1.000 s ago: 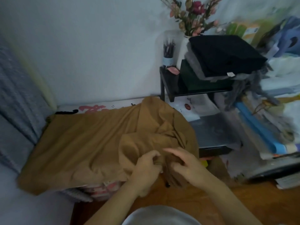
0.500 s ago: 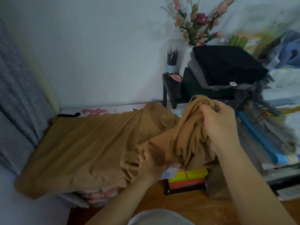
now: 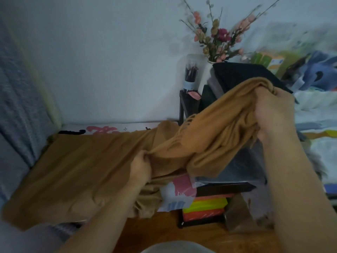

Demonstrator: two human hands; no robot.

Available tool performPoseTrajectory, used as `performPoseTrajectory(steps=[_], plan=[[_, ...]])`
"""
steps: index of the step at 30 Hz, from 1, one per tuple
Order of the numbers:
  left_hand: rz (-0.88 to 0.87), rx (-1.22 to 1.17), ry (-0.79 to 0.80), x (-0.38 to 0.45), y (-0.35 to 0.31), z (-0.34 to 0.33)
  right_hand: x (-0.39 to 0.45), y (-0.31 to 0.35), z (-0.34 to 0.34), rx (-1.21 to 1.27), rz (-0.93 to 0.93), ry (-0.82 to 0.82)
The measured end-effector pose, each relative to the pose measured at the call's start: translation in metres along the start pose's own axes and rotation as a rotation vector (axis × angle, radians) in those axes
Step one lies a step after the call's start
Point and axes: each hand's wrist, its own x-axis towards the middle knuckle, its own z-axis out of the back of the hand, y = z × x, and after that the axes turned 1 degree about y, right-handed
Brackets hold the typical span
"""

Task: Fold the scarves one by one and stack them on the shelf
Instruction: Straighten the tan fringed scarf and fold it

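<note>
Your right hand [image 3: 273, 114] is up high, fingers curled tight round a bunched end of the tan scarf [image 3: 82, 165], and the fringe hangs just below and to the left of those fingers. Your left hand [image 3: 140, 166] sits lower and nearer you, fingers pinched on a gather of the same cloth. So 2 grips, 1 scarf, and the cloth runs taut between them on a diagonal, low-left to high-right.

Here is what matters: the bulk of the scarf lies to the left of your left fingers, spread flat and long across the bed edge, its long axis running away leftward. Only the short bunched part is between your hands. To get a clean fold, I'd say you need that long run drawn out straight, and your left hand is the nearer 1 to it.

The shelf [image 3: 182, 105] with its stack of folded scarves [image 3: 242, 75] sits right behind your right fingers, partly hidden by the raised cloth. Your right hand is the closer 1 for stacking, but this scarf looks far from folded yet.
</note>
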Motion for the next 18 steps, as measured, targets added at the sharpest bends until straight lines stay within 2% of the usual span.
performPoseTrajectory(steps=[1,3,5,7,9,10,11,12,14,16,18], plan=[[-0.01,-0.038,-0.013,0.008,-0.004,0.012,0.008,-0.008,0.008,-0.156,0.038,-0.044],[-0.07,-0.141,0.0,0.016,-0.022,0.034,0.019,-0.028,0.022,-0.665,0.128,-0.069],[-0.14,-0.246,0.163,0.009,-0.059,0.052,0.011,-0.038,0.023,-0.951,0.168,0.075],[-0.299,-0.147,0.395,-0.003,-0.1,0.061,-0.015,-0.039,0.003,-0.867,0.162,0.384],[-0.446,-0.002,0.588,-0.017,-0.135,0.061,-0.052,-0.041,-0.032,-0.71,0.175,0.786],[-0.481,0.035,0.64,-0.022,-0.144,0.06,-0.066,-0.047,-0.047,-0.657,0.181,0.94],[-0.485,0.066,0.638,-0.023,-0.145,0.058,-0.074,-0.057,-0.057,-0.623,0.203,1.015],[-0.462,0.106,0.593,-0.023,-0.14,0.057,-0.074,-0.066,-0.063,-0.631,0.233,1.016],[-0.4,0.289,0.46,-0.015,-0.11,0.054,-0.063,-0.077,-0.06,-0.732,0.263,0.911],[-0.313,0.432,0.373,-0.007,-0.07,0.044,-0.051,-0.076,-0.052,-0.733,0.258,0.792],[-0.11,0.311,0.245,-0.004,-0.033,0.034,-0.042,-0.063,-0.049,-0.598,0.272,0.678]])
